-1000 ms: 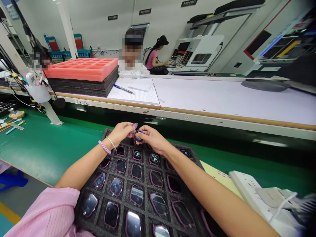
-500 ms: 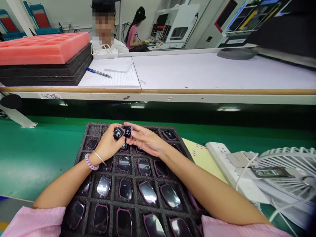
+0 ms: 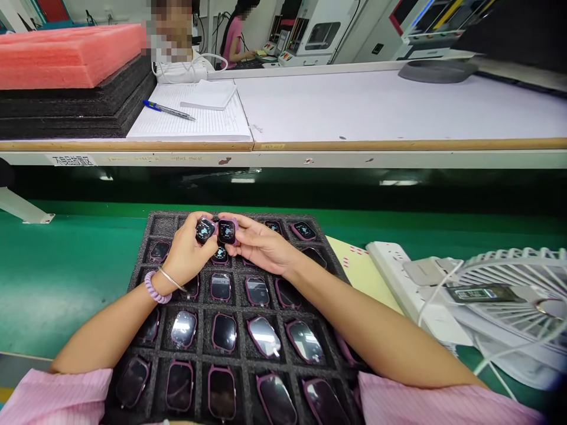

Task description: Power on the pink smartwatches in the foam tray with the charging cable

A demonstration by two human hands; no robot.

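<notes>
My left hand (image 3: pixel 189 247) is closed on a strapless smartwatch (image 3: pixel 205 231) with a lit face and purple frame. Right beside it, my right hand (image 3: pixel 261 243) pinches a second lit smartwatch (image 3: pixel 227 231) by its edge. Both are held above the far part of a black foam tray (image 3: pixel 162 224), faces up toward me. Several more purple-framed watches lie in the tray's pockets, mostly with dark screens, such as a watch (image 3: pixel 224 332) in the middle. Lit faces show on a watch (image 3: pixel 303 231) at the far right and another (image 3: pixel 220 254) just below my hands.
Right of the tray are a yellow sheet (image 3: pixel 358 265), a white power strip (image 3: pixel 394 271) and a white fan (image 3: pixel 522 295) with cables. Behind, a raised shelf (image 3: pixel 336 112) carries red foam (image 3: pixel 75 56), black foam, paper and a pen (image 3: pixel 168 110). Two people sit beyond.
My view has tilted down a little, shifting the shelf upward. The two watches have come slightly apart, and the right one is turned more squarely toward me. Both hands keep their hold.
</notes>
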